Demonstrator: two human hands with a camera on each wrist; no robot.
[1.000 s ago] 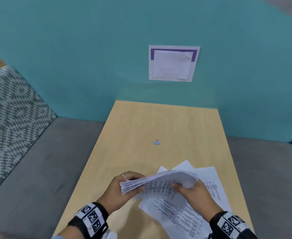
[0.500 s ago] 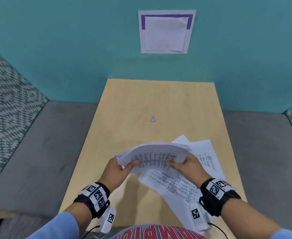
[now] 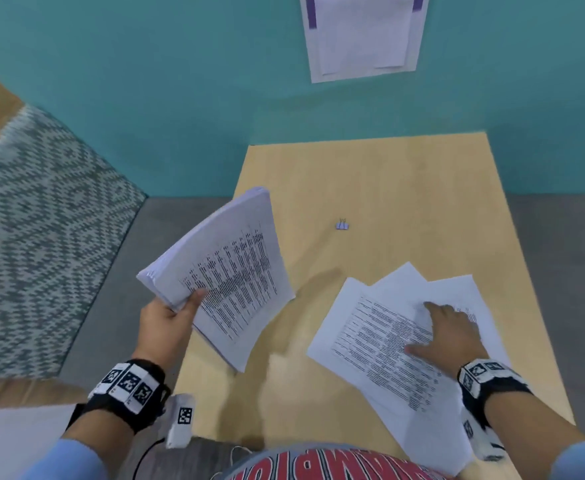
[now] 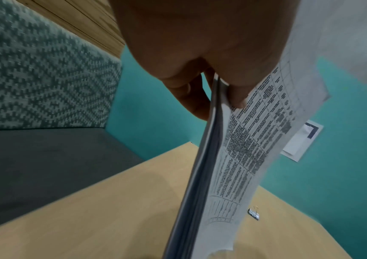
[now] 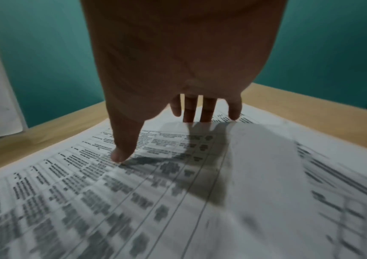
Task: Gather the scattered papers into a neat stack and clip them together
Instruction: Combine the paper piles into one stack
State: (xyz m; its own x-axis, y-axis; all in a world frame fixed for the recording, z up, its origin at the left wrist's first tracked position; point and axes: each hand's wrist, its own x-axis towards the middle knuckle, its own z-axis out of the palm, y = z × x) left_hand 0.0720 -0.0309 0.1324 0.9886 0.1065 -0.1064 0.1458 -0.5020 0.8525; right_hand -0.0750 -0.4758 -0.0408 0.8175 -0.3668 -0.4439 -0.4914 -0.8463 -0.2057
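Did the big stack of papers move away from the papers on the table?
Yes. The left hand carried the stack of papers leftward, off the loose sheets, to the table's left edge.

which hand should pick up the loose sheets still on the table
Right. The right hand already lies with spread fingers on the loose sheets, while the left hand is busy gripping the gathered stack off to the left.

On the pale wooden table (image 3: 405,188), the small metal binder clip (image 3: 342,225) lies behind the fanned loose printed sheets (image 3: 381,344) at right, with the thick held paper stack (image 3: 228,271) over its left edge.
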